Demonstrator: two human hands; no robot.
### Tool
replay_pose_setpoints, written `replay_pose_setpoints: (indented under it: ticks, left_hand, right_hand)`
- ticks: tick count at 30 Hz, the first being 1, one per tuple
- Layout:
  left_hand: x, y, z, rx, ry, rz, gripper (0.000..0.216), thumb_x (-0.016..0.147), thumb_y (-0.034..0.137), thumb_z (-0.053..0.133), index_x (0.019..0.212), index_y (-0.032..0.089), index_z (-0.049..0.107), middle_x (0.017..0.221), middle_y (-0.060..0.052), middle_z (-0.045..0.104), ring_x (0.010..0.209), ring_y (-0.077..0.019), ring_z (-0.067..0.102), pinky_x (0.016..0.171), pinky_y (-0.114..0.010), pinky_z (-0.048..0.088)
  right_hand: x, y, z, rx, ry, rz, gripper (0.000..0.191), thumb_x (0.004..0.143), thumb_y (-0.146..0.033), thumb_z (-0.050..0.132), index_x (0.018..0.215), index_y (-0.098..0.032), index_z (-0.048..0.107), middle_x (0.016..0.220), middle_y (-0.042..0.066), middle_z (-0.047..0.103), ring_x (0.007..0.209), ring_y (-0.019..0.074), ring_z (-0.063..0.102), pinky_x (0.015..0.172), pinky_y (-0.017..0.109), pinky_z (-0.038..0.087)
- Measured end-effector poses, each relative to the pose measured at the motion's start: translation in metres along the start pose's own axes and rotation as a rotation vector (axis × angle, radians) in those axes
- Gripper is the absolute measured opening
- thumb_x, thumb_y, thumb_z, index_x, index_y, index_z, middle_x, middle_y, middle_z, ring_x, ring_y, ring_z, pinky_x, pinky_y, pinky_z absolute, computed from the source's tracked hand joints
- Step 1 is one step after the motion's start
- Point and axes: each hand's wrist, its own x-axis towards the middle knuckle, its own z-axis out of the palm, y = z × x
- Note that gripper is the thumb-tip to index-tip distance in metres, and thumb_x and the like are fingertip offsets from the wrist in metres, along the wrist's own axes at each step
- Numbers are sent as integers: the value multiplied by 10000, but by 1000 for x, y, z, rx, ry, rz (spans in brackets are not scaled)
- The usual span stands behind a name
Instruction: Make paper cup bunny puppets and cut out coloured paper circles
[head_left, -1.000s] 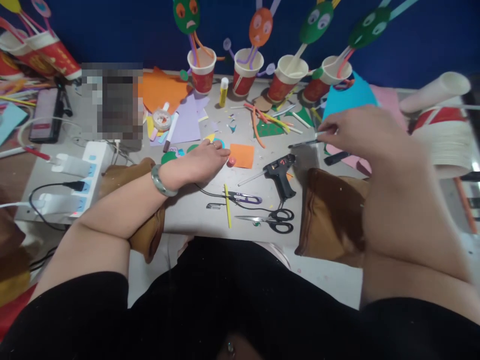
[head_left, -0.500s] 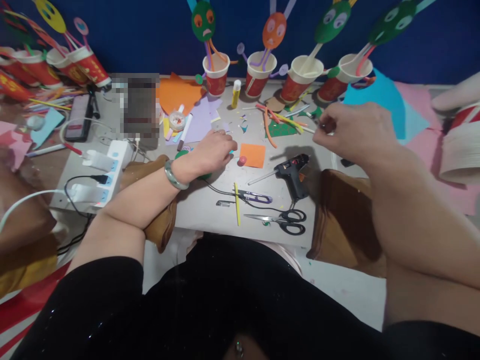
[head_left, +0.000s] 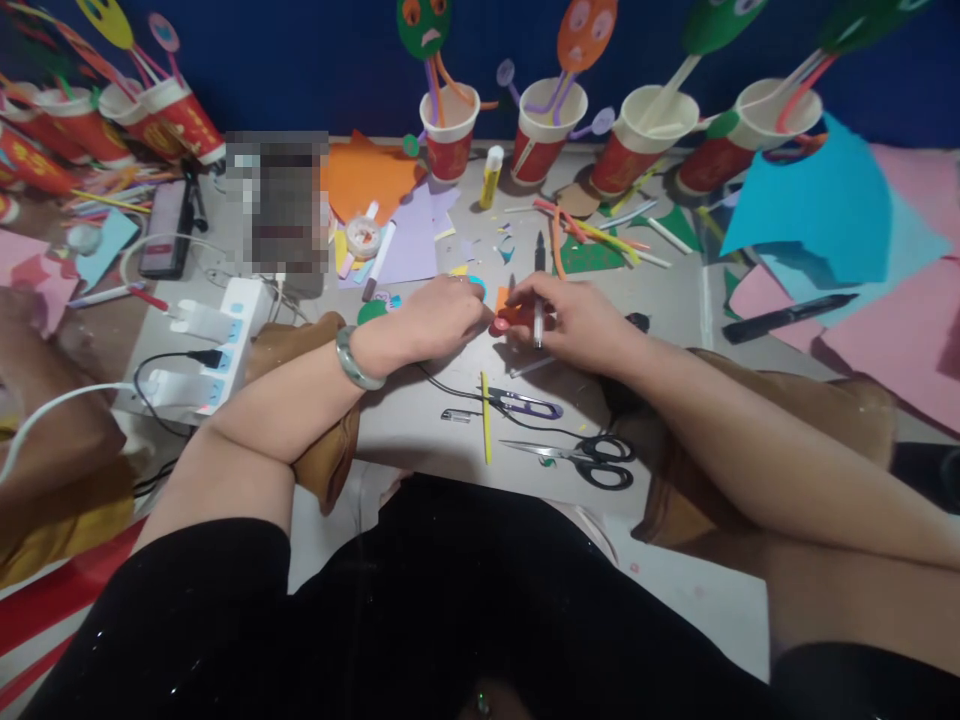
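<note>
My right hand (head_left: 574, 318) is closed around a slim pen (head_left: 539, 300) that stands nearly upright between its fingers. Close beside it, my left hand (head_left: 442, 318) rests low over the table with its fingers curled; what they hold, if anything, is hidden. Between the fingertips of both hands lies a small pinkish-red disc (head_left: 500, 325). An orange paper square (head_left: 503, 297) is mostly covered by my right hand. Round green paper (head_left: 371, 312) and blue paper (head_left: 474, 287) show around my left hand.
Black-handled scissors (head_left: 607, 462), thread snips (head_left: 525, 403) and a yellow stick (head_left: 486, 420) lie in front. Red paper cups (head_left: 450, 145) with paper faces line the back. A glue stick (head_left: 491, 178), power strip (head_left: 244, 310) and black marker (head_left: 791, 318) surround the workspace.
My right hand has come left and toward me, from the right side to beside my left hand, and a pen now shows in it. My left hand has barely moved; the view has shifted slightly.
</note>
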Motion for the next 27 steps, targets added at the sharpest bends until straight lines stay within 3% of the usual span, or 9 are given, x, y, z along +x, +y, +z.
replay_pose_setpoints:
  ticks: [5,8,13,19,27]
  left_hand:
    - [-1,1,4,52,-24,28,332,1082,141,531,947,143,834,923,-121,740,881,-247,668,807,-398,424]
    - [-4,3,6,51,-20,46,294,1069,117,550,963,146,823,968,-129,757,945,-254,676,840,-399,429]
    - [-9,5,5,86,-37,93,291,1071,102,525,1058,144,813,1032,-142,765,1013,-269,681,867,-403,433]
    - [-14,4,2,-4,-34,49,298,1042,62,535,927,166,789,999,-128,760,967,-258,678,889,-415,440]
    - [-17,3,-3,43,-24,58,335,1006,22,536,774,176,723,839,-82,715,833,-223,649,815,-398,423]
  right_hand:
    - [7,-2,13,-143,-44,-63,161,911,-264,730,1070,-245,741,980,79,831,861,275,736,767,370,510]
    - [8,0,14,-182,-48,-76,96,939,-253,695,1018,-266,748,973,82,836,899,297,742,784,391,510]
    - [5,3,8,-100,-58,-42,65,958,-296,695,940,-301,757,929,43,837,828,266,742,750,396,533]
    - [4,3,1,-72,-101,-27,64,972,-328,714,954,-318,775,923,21,838,826,251,764,753,403,566]
    - [2,6,0,10,-84,-19,132,993,-417,739,1030,-302,792,991,40,862,863,260,791,789,413,591]
